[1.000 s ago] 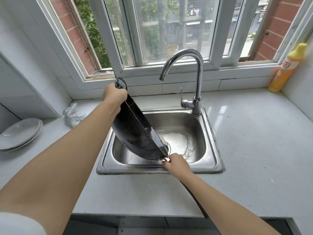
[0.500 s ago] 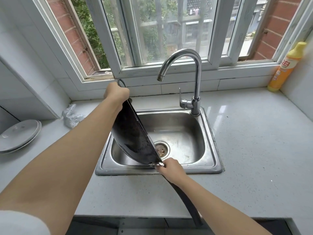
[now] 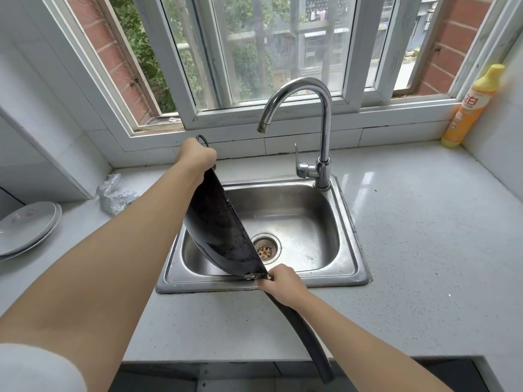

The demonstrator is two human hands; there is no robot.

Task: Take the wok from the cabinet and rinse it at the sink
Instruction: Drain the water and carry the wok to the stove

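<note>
A black wok [image 3: 219, 226] is tipped almost on edge over the left half of the steel sink [image 3: 349, 236], its dark underside facing me. My left hand [image 3: 195, 158] grips the small loop handle at the wok's far rim. My right hand [image 3: 281, 281] holds the long black handle [image 3: 305, 335] close to where it joins the pan, at the sink's front edge. The faucet [image 3: 317, 108] arches above the basin and no water runs from it. The drain strainer [image 3: 265, 247] shows in the basin floor.
A yellow dish soap bottle [image 3: 471, 106] stands in the right back corner of the counter. A crumpled steel scourer [image 3: 114, 198] and stacked white plates [image 3: 27, 229] lie to the left. The window sill runs behind the faucet.
The water that pooled in the sink a second ago has drained away. The wok has tilted steeper toward vertical, and its long handle now hangs past the counter's front edge.
</note>
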